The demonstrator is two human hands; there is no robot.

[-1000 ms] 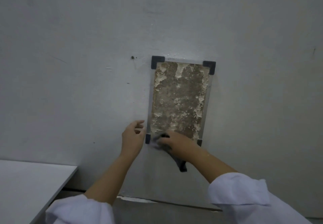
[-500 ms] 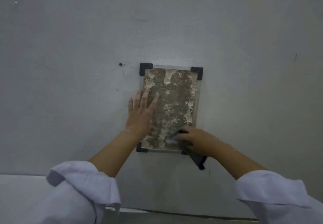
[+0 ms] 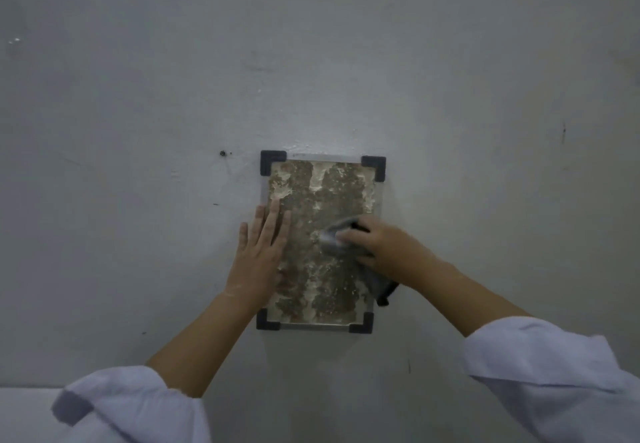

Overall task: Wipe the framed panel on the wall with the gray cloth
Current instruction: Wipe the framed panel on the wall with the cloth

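Your framed panel hangs on the gray wall just below the middle of the frame, an upright rectangle with black corner pieces and a mottled brown and white face. Your left hand lies flat over the panel's left edge, fingers straight and close together pointing up, palm pressed against the surface and holding nothing; half a second ago it sat in much the same spot with the fingers a little more spread, and a second ago it was off the panel, loosely curled beside the lower left corner. Your right hand has its fingers curled round the gray cloth, bunching it against the right half of the panel at mid-height, with a dark tail of cloth hanging down past the panel's right edge under your wrist. That hand has climbed: half a second ago it was rubbing near the lower right corner, and a second ago it was at the lower left corner. Both lower corner pieces show now. White sleeves fill the lower left and lower right of the frame, and a pale surface edges in at the lower left. A small dark spot marks the wall left of the panel's top corner.
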